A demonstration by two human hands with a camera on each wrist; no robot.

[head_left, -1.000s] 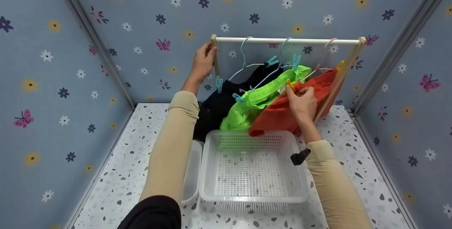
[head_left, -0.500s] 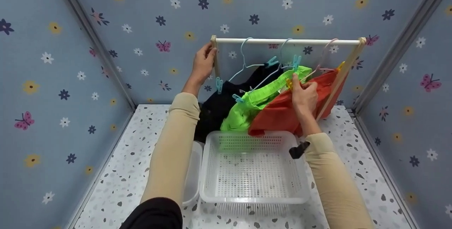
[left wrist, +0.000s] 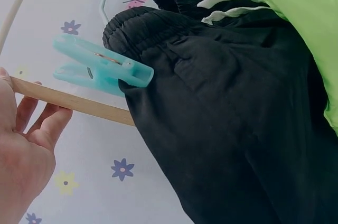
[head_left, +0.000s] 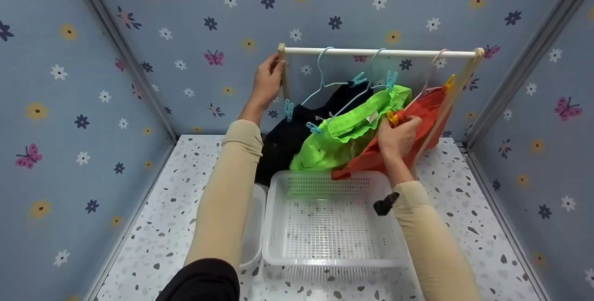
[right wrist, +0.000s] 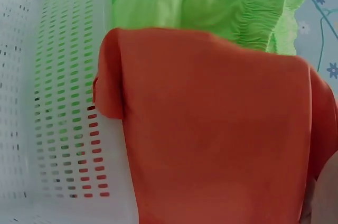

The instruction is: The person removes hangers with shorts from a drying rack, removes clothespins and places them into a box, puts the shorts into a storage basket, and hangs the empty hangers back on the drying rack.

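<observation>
My left hand (head_left: pixel 268 80) grips the left wooden post (left wrist: pixel 79 102) of a small clothes rack. The fingers wrap the post in the left wrist view. At the rack's right end, my right hand (head_left: pixel 398 138) holds the upper edge of an orange garment (head_left: pixel 429 111) beside a yellow clip (head_left: pixel 392 118). Some of its fingertips are hidden behind cloth; in the right wrist view only a sliver of the hand shows. The garment hangs from a pink hanger (head_left: pixel 423 92). Beside it hang bright green shorts (head_left: pixel 343 129) and black bottoms (left wrist: pixel 222 102) on blue hangers.
A white rod (head_left: pixel 348 51) tops the rack. Below the clothes stands a white perforated basket (head_left: pixel 334 262), with another white container (head_left: pixel 253 227) to its left, partly behind my sleeve. Blue clips (left wrist: pixel 100 65) hold the black cloth. Flowered walls (head_left: pixel 185 13) enclose the speckled surface (head_left: pixel 153 245).
My right hand has shifted slightly downward, and the yellow clip and orange garment's near edge have swung right, baring more of the green shorts. My left hand stays on the post.
</observation>
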